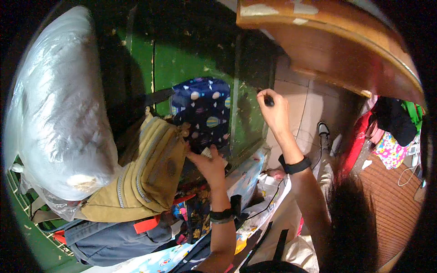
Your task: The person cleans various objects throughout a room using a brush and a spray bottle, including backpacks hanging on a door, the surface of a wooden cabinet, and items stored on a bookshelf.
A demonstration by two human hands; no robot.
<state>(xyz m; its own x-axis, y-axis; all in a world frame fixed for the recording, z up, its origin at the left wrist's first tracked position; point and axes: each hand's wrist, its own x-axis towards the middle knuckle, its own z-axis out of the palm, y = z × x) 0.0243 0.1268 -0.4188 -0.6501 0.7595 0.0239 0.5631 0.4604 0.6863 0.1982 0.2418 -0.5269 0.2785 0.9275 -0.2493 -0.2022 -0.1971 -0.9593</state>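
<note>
My right hand (276, 113) is closed on a small black rounded thing (269, 101) above the edge of the green surface. Its exact kind does not show. My left hand (208, 166) is lower and nearer, between a tan zippered bag (150, 168) and a dark blue bag (205, 107) patterned with balloons. The left fingers curl about a small whitish thing (207, 152), too little of which shows to name. The blue bag lies flat on the green surface (166, 70), its near end partly behind the left hand. Both wrists wear black bands.
A large bundle in clear plastic (63, 104) fills the left. A grey-blue bag (114, 241) lies below the tan one. A curved wooden panel (318, 50) stands at the far right, with colourful cloths (393, 148) beyond. Tiled floor (291, 98) shows beside the green surface.
</note>
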